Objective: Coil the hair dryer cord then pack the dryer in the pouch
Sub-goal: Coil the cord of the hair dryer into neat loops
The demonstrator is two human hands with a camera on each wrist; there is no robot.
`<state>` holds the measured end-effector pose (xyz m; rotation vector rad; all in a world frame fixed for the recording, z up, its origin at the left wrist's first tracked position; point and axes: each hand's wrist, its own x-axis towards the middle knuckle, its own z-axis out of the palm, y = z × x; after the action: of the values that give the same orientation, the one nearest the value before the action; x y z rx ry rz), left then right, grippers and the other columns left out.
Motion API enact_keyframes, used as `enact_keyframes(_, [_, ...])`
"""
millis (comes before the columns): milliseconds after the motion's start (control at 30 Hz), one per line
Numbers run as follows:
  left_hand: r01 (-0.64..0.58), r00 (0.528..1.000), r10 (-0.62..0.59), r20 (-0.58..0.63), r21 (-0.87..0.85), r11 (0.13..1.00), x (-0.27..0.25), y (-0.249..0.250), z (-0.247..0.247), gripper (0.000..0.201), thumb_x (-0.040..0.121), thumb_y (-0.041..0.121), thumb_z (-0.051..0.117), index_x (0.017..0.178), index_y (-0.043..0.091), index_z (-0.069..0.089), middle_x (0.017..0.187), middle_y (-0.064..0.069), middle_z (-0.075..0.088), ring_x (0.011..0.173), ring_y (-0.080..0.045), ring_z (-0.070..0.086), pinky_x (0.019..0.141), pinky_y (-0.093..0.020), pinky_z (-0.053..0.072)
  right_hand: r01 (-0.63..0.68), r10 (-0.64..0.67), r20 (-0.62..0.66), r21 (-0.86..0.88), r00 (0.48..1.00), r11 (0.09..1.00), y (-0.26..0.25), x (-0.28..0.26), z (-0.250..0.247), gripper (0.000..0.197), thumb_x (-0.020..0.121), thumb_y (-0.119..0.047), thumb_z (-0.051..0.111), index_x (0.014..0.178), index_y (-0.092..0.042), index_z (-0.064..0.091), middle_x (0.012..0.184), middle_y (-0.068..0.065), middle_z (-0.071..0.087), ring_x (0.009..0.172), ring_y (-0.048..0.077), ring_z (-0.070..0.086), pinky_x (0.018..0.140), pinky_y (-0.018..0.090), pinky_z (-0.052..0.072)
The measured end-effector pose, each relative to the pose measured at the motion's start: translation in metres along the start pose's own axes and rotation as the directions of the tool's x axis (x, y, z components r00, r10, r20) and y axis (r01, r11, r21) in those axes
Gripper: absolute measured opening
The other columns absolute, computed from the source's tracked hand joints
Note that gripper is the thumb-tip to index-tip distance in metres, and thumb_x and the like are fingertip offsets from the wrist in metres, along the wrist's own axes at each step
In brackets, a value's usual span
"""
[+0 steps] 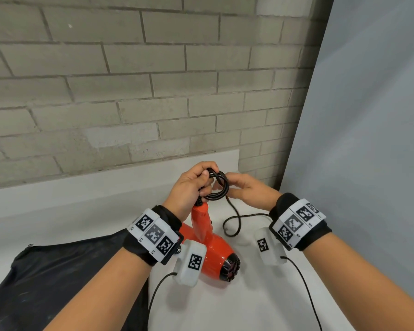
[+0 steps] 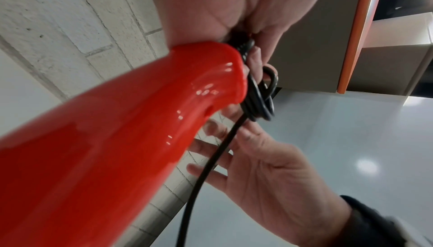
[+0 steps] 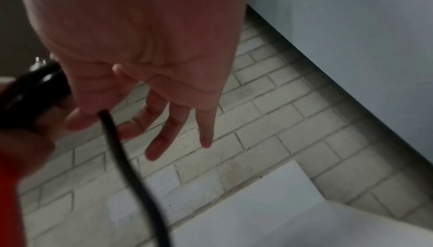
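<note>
The red hair dryer point(image 1: 208, 244) stands on the white table point(image 1: 261, 295), handle up and nozzle toward me. My left hand point(image 1: 191, 185) grips several loops of the black cord coil point(image 1: 216, 187) at the top of the handle. In the left wrist view the coil point(image 2: 260, 99) hangs beside the handle point(image 2: 117, 130). My right hand point(image 1: 246, 189) is just right of the coil, fingers straight, with the loose cord point(image 3: 124, 162) running past its thumb. The rest of the cord point(image 1: 234, 223) lies in a curl on the table. The black pouch point(image 1: 58, 283) lies flat at the lower left.
A grey brick wall point(image 1: 129, 91) stands right behind the table. A pale grey panel point(image 1: 368, 115) closes off the right side. Thin black cables point(image 1: 304, 290) from the wrist cameras trail over the near part of the table.
</note>
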<state>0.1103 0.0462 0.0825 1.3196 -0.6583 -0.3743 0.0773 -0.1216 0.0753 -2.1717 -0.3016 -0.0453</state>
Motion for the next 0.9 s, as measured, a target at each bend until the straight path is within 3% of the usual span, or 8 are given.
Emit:
enact_keyframes(67, [0.016, 1.0, -0.016, -0.01, -0.027, 1.0, -0.001, 0.001, 0.001, 0.032, 0.096, 0.011, 0.03, 0.085, 0.02, 0.058, 0.056, 0.005, 0.032, 0.04, -0.002, 0.029, 0.039, -0.014, 0.029, -0.013, 0.01, 0.018, 0.133, 1.0, 0.991, -0.003, -0.002, 0.0, 0.02, 0.094, 0.0, 0.042, 0.093, -0.004, 0.061, 0.084, 0.017, 0.06, 0.08, 0.012, 0.056, 0.082, 0.019, 0.046])
enact_keyframes(167, [0.003, 0.999, -0.003, -0.037, 0.019, 1.0, -0.002, 0.002, 0.005, 0.029, 0.096, 0.024, 0.032, 0.081, 0.02, 0.057, 0.054, 0.009, 0.033, 0.041, -0.002, 0.028, 0.039, -0.014, 0.028, -0.085, 0.086, 0.001, 0.189, 0.996, 0.978, -0.01, -0.006, -0.002, 0.032, 0.098, -0.003, 0.031, 0.075, -0.014, 0.051, 0.066, 0.005, 0.045, 0.059, 0.009, 0.048, 0.066, 0.02, 0.046])
enact_keyframes(267, [-0.042, 0.998, 0.047, -0.043, 0.106, 0.993, -0.001, 0.001, 0.007, 0.024, 0.095, 0.02, 0.037, 0.078, 0.018, 0.054, 0.048, 0.014, 0.032, 0.04, -0.002, 0.026, 0.039, -0.014, 0.025, -0.13, 0.142, -0.089, 0.129, 0.986, 0.983, -0.019, -0.004, -0.003, 0.036, 0.099, -0.008, 0.028, 0.068, -0.017, 0.043, 0.062, -0.001, 0.04, 0.05, 0.006, 0.041, 0.051, 0.012, 0.037])
enact_keyframes(400, [0.001, 0.998, 0.005, -0.058, 0.093, 0.996, 0.0, 0.003, 0.008, 0.02, 0.094, 0.013, 0.039, 0.088, 0.02, 0.056, 0.046, 0.014, 0.035, 0.04, -0.002, 0.027, 0.039, -0.014, 0.026, -0.118, 0.06, -0.281, -0.194, 0.958, 0.974, -0.027, 0.004, -0.004, 0.026, 0.098, -0.012, 0.033, 0.077, -0.012, 0.049, 0.064, -0.005, 0.043, 0.058, 0.008, 0.039, 0.053, 0.014, 0.031])
enact_keyframes(500, [0.051, 0.998, -0.046, -0.038, 0.126, 0.991, 0.001, 0.004, 0.008, 0.021, 0.093, 0.01, 0.04, 0.103, 0.023, 0.054, 0.043, 0.015, 0.037, 0.04, -0.002, 0.028, 0.041, -0.015, 0.027, -0.103, -0.05, -0.402, -0.348, 0.914, 0.932, -0.036, 0.007, -0.005, 0.026, 0.098, -0.013, 0.036, 0.094, 0.001, 0.057, 0.074, 0.005, 0.051, 0.069, 0.018, 0.046, 0.056, 0.022, 0.025])
enact_keyframes(700, [0.084, 0.996, -0.088, 0.023, 0.144, 0.986, 0.003, 0.008, 0.007, 0.026, 0.093, 0.009, 0.039, 0.1, 0.025, 0.058, 0.046, 0.015, 0.037, 0.042, -0.002, 0.028, 0.043, -0.015, 0.027, -0.033, -0.164, -0.434, -0.41, 0.886, 0.911, -0.064, 0.002, -0.002, 0.025, 0.097, -0.017, 0.037, 0.096, -0.001, 0.056, 0.08, 0.016, 0.063, 0.073, 0.03, 0.059, 0.067, 0.04, 0.049])
enact_keyframes(800, [0.055, 0.997, -0.064, 0.047, 0.176, 0.983, 0.004, 0.007, 0.007, 0.024, 0.094, 0.011, 0.039, 0.091, 0.026, 0.057, 0.059, 0.008, 0.036, 0.043, -0.003, 0.029, 0.044, -0.016, 0.029, -0.013, -0.173, -0.421, -0.404, 0.891, 0.915, -0.074, -0.006, 0.002, 0.025, 0.097, -0.018, 0.036, 0.098, -0.001, 0.055, 0.083, 0.018, 0.063, 0.074, 0.03, 0.059, 0.067, 0.042, 0.049])
enact_keyframes(900, [-0.01, 1.0, 0.005, 0.027, 0.212, 0.977, 0.004, 0.003, 0.008, 0.019, 0.095, 0.014, 0.04, 0.095, 0.026, 0.054, 0.066, 0.003, 0.035, 0.043, -0.002, 0.032, 0.045, -0.018, 0.032, 0.019, -0.182, -0.435, -0.352, 0.882, 0.936, -0.072, -0.013, 0.007, 0.021, 0.096, -0.016, 0.039, 0.097, -0.003, 0.055, 0.082, 0.014, 0.063, 0.074, 0.025, 0.058, 0.067, 0.037, 0.047])
